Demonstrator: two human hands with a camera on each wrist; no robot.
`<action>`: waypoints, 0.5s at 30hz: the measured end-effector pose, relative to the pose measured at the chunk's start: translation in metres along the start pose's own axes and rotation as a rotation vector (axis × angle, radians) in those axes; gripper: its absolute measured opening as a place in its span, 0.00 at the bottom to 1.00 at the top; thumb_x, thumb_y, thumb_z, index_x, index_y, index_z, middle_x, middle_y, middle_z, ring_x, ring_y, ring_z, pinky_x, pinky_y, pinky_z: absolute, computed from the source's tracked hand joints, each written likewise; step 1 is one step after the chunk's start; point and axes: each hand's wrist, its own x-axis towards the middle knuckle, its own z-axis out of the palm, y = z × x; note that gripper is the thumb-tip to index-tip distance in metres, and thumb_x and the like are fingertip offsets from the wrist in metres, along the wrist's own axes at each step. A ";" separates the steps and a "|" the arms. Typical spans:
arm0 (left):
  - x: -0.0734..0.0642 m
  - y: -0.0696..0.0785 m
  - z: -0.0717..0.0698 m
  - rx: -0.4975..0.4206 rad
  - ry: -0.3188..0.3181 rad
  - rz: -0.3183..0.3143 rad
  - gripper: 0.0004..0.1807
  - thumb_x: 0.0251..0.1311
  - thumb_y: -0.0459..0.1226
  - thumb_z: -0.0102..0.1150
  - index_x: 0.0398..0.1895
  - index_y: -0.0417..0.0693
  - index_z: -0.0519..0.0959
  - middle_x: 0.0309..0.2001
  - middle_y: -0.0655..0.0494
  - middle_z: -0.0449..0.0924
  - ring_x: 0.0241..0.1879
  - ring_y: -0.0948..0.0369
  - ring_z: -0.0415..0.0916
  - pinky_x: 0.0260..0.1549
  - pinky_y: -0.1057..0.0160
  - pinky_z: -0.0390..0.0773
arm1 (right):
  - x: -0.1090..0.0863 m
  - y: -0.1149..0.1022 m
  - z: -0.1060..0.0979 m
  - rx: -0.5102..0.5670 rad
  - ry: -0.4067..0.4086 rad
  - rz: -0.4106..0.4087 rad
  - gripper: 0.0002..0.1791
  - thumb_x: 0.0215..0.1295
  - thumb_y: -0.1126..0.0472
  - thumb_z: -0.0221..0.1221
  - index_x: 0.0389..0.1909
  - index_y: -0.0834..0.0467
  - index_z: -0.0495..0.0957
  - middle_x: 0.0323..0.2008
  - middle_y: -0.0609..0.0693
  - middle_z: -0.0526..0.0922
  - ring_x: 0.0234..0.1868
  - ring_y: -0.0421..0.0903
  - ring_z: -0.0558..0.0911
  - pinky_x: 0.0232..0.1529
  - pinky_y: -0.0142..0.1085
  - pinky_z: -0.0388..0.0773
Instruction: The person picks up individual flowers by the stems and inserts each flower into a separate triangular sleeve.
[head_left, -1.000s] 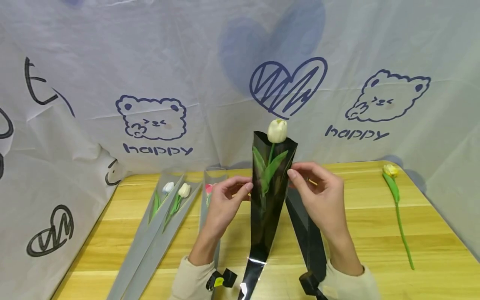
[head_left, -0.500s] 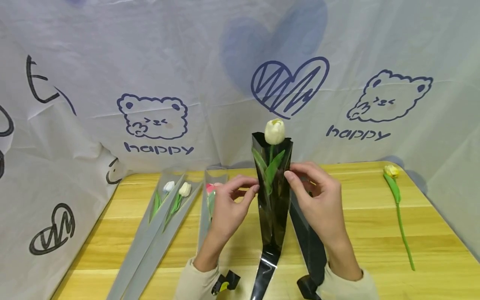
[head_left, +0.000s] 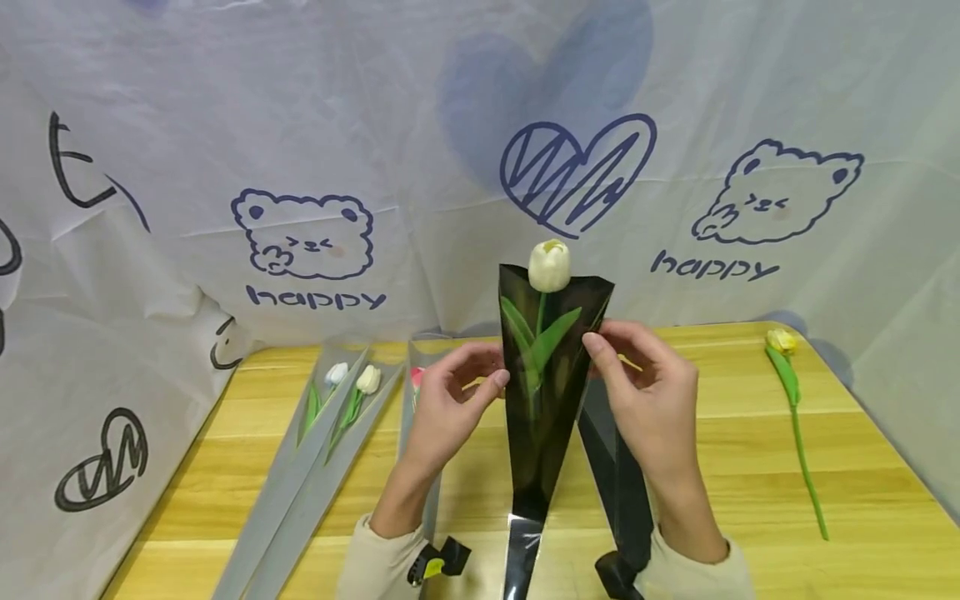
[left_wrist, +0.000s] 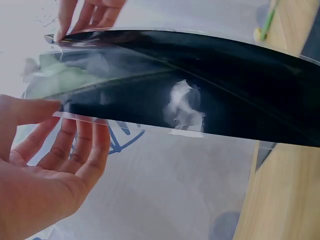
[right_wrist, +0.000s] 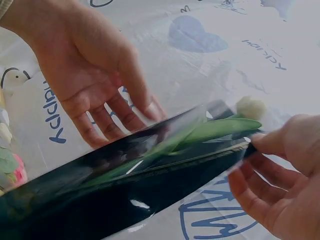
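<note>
A white tulip with green leaves stands in a black flower sleeve with a clear front, held nearly upright above the table. Its bloom rises over the sleeve's top edge. My left hand pinches the left edge of the sleeve between thumb and fingers, also seen with the left hand in the left wrist view. On the opposite edge, near the top, my right hand pinches the film. The right wrist view shows the right hand with its thumb on that corner, close to the leaf.
Another black sleeve lies behind, partly hidden by the right arm. Two grey sleeves with tulips lie at left, beside a partly hidden pink tulip. A loose yellow tulip lies at right. A printed cloth hangs behind the table.
The sleeve's mouth narrowed half a second ago and is now spread wider. My hands have moved apart, the left one leftward and the right one rightward. Both keep to the sleeve's edges.
</note>
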 end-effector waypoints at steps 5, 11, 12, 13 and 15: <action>-0.001 0.003 -0.002 -0.139 0.061 -0.010 0.10 0.71 0.26 0.58 0.49 0.24 0.79 0.42 0.49 0.82 0.39 0.59 0.82 0.39 0.56 0.85 | -0.001 -0.001 0.002 -0.006 -0.035 -0.006 0.11 0.64 0.74 0.67 0.46 0.67 0.85 0.38 0.56 0.87 0.36 0.40 0.86 0.37 0.27 0.82; -0.002 0.006 -0.001 -0.066 0.125 0.061 0.07 0.69 0.26 0.61 0.44 0.27 0.83 0.38 0.46 0.83 0.35 0.57 0.82 0.36 0.57 0.85 | -0.003 -0.001 0.005 -0.028 -0.036 -0.034 0.07 0.67 0.74 0.64 0.44 0.66 0.86 0.33 0.55 0.86 0.28 0.41 0.83 0.33 0.28 0.81; -0.002 0.007 0.000 -0.028 0.129 0.091 0.06 0.69 0.26 0.61 0.43 0.28 0.84 0.37 0.45 0.84 0.34 0.57 0.83 0.35 0.57 0.85 | -0.003 -0.001 0.006 -0.038 -0.042 -0.038 0.07 0.68 0.73 0.64 0.44 0.66 0.86 0.33 0.55 0.86 0.28 0.42 0.82 0.33 0.27 0.81; -0.002 0.008 0.001 0.008 0.130 0.122 0.06 0.68 0.26 0.62 0.43 0.29 0.85 0.37 0.44 0.84 0.33 0.56 0.83 0.35 0.57 0.85 | -0.003 -0.001 0.006 -0.048 -0.050 -0.040 0.07 0.68 0.72 0.64 0.44 0.65 0.86 0.33 0.54 0.86 0.28 0.42 0.83 0.33 0.27 0.81; -0.003 0.010 0.003 0.073 0.124 0.177 0.06 0.67 0.26 0.63 0.43 0.31 0.85 0.38 0.43 0.84 0.33 0.55 0.83 0.34 0.56 0.85 | -0.004 0.000 0.007 -0.077 -0.071 -0.049 0.07 0.69 0.71 0.64 0.44 0.64 0.86 0.35 0.53 0.87 0.28 0.43 0.83 0.34 0.27 0.81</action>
